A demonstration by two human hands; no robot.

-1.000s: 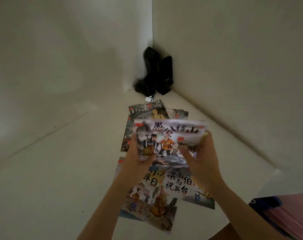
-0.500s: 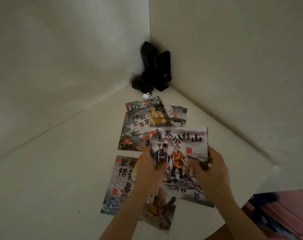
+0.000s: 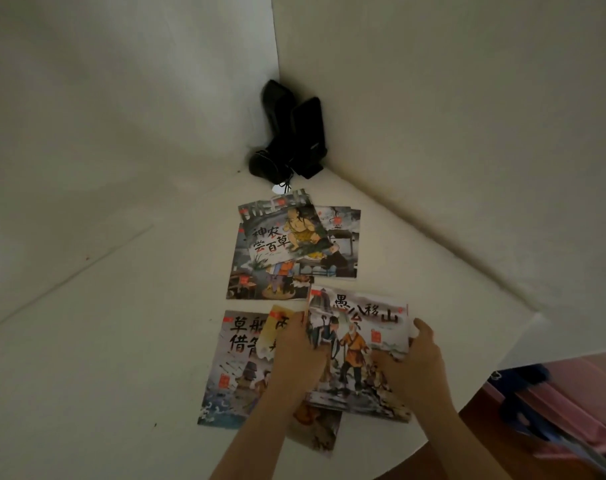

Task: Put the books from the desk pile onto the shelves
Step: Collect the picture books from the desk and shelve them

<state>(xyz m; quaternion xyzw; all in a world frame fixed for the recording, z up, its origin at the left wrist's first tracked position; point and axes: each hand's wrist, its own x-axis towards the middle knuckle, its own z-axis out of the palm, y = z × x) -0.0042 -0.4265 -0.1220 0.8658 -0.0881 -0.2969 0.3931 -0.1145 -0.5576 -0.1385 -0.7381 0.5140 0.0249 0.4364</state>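
Several thin picture books lie spread on a white corner desk. My two hands hold one book showing two old men on its cover, low over the books nearest me. My left hand grips its left edge and my right hand grips its right edge. Under my left hand lie a book with boats on its cover and a yellow-topped book, both partly hidden. A further pile, topped by a book with a seated figure, sits closer to the corner.
Two black speakers with a cable stand in the corner where the white walls meet. The desk's curved front edge runs at the lower right. Beyond it sits something pink and dark blue.
The held book has come down from a raised, tilted position to nearly flat over the near books and shifted right. The far pile and the boat book are now uncovered.
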